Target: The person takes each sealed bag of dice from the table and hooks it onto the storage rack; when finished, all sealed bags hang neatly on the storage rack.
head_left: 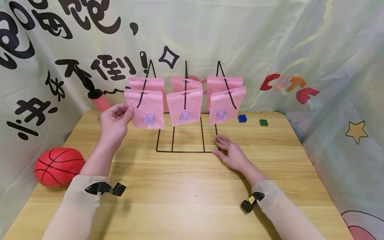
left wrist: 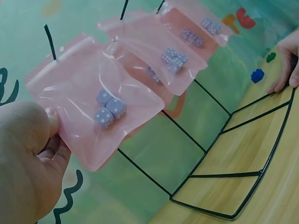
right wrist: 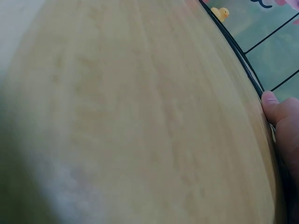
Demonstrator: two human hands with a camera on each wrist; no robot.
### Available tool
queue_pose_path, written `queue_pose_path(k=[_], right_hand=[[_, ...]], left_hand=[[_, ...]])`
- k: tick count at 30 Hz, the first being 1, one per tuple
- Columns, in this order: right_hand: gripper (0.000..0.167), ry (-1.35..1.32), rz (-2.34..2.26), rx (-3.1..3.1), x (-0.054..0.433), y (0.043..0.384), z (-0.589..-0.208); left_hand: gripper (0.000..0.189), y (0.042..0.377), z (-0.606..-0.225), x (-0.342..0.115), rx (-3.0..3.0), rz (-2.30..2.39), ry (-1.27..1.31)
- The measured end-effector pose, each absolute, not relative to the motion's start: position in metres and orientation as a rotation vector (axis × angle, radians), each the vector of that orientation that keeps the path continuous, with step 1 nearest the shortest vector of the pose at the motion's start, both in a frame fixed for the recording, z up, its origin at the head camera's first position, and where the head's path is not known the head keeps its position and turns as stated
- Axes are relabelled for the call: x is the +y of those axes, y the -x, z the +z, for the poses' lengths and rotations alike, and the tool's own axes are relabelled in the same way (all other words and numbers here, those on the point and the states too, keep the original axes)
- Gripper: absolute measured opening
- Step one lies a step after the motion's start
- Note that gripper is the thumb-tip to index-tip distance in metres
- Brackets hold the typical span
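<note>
On a black wire rack (head_left: pixel 186 152) hang several pink zip bags in three pairs, one behind the other on each arm. Lavender dice (left wrist: pixel 110 109) with white dots show through the front bags. My left hand (head_left: pixel 114 121) pinches the left edge of the front left bag (head_left: pixel 150 106) between thumb and fingers, and that bag still hangs on its arm. Down at the table, my right hand (head_left: pixel 231 154) rests on the front right corner of the rack's base, fingers loosely extended. The right wrist view shows only its thumb (right wrist: pixel 271 106) and part of the hand beside the wire.
A red basketball (head_left: pixel 59 167) lies at the table's left edge. Behind my left hand stands a pink and black cylindrical object (head_left: pixel 100 99), partly hidden. A blue brick (head_left: pixel 242 118) and a green brick (head_left: pixel 263 122) sit at the back right. Printed cloth encloses the wooden table (head_left: pixel 186 193).
</note>
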State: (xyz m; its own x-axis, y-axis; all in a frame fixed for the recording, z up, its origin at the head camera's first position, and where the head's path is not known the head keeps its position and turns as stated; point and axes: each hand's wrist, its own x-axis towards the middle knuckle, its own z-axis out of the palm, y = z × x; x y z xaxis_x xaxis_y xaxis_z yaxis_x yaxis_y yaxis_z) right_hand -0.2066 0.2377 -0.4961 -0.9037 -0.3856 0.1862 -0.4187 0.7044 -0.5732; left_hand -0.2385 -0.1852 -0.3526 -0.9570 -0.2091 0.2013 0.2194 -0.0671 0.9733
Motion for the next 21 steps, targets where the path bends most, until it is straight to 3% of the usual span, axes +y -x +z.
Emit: queue_pose_path(k=[21], right_hand=[[0.055,-0.677,0.991,-2.846,0.239,0.210,-0.495]], left_hand=[[0.010,0.253,-0.355,-0.184,-1.907,-2.046,0.022]])
